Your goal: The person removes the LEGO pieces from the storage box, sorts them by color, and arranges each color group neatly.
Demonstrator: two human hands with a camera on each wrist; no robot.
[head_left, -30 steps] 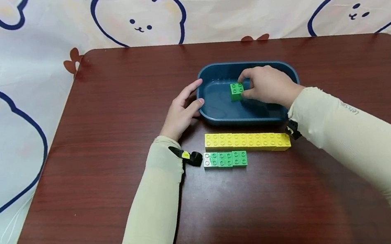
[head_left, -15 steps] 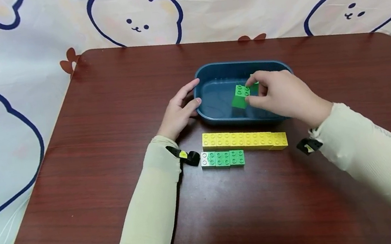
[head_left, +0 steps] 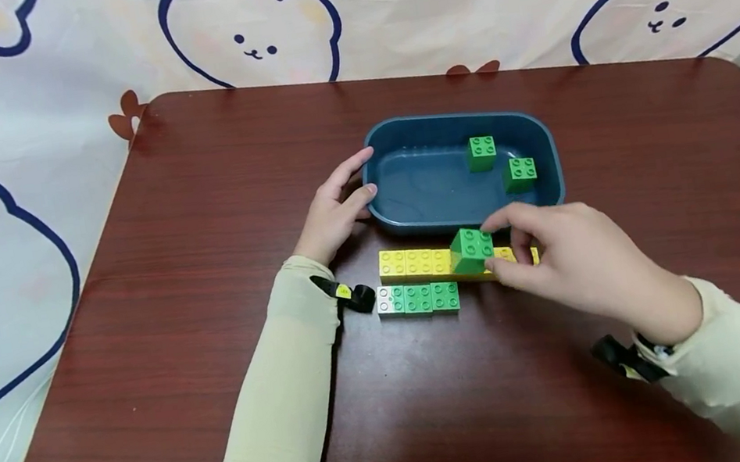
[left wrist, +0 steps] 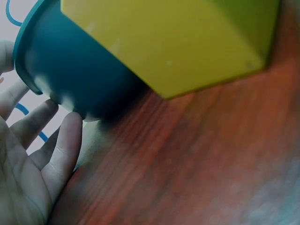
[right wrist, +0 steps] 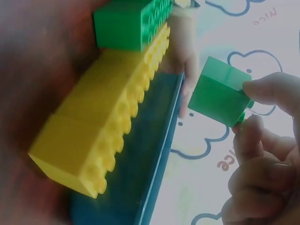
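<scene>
Between thumb and forefinger, my right hand (head_left: 581,264) pinches a green toy brick (head_left: 471,251) above a row of yellow bricks (head_left: 413,263). The right wrist view shows this held brick (right wrist: 220,91) tilted, its studs facing the fingers. My left hand (head_left: 333,211) rests its fingertips on the left end of the blue tray (head_left: 461,220). In the left wrist view its fingers (left wrist: 68,136) touch the tray's outer wall (left wrist: 84,70). Two green bricks, one farther back (head_left: 482,153) and one nearer the right (head_left: 520,174), sit apart inside the tray.
In front of the yellow row lies a shorter row of green bricks (head_left: 418,299), close alongside it. All stand on a dark red wooden table (head_left: 210,206). A curtain printed with cartoon animals (head_left: 257,34) hangs behind the table.
My right hand has lifted a green brick out of the tray and carried it toward me, over the yellow row. The left hand keeps its place at the tray's end.
</scene>
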